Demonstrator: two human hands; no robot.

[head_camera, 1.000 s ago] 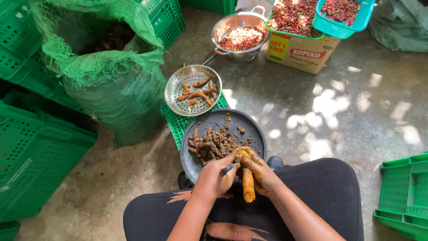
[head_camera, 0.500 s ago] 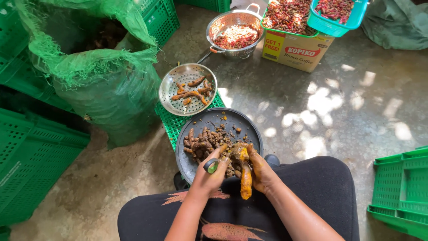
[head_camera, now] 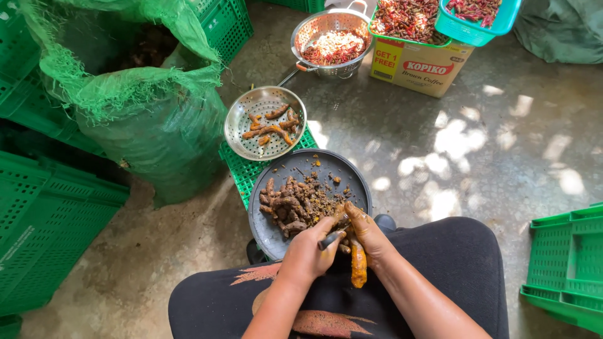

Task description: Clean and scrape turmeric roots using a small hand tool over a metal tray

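Two hands at work over my lap: my left hand (head_camera: pixel 308 254) is closed around the handle of a small knife (head_camera: pixel 331 239), and my right hand (head_camera: pixel 367 235) grips one orange root (head_camera: pixel 358 263), which hangs lengthwise just below my fingers, over my black-clothed knees. Step in hand, as I judge it: scraping the skin off this root, blade set near its upper end. Much of the root already shows bright orange, so I judge it close to done; the next move calls for turning it in my right hand to reach any skin left, with the edge kept angled away from my thumb. Just ahead, touching my hands, sits one dark round tray (head_camera: pixel 352 182) holding a heap of unpeeled brown roots (head_camera: pixel 290 206), too tangled to count, with loose scraps around it. Beyond the tray, one perforated metal plate (head_camera: pixel 242 125) rests on a low green crate (head_camera: pixel 248 172) and holds about six peeled orange pieces. Farther off: one metal colander (head_camera: pixel 314 31) of pale and reddish bits, one cardboard box (head_camera: pixel 418 72) topped by a green tray of red chillies, one blue basket (head_camera: pixel 483 28) of the same. One green mesh sack (head_camera: pixel 157 138) stands at left among stacked green crates; one more crate (head_camera: pixel 565 270) lies at right on the concrete floor (head_camera: pixel 477 144).
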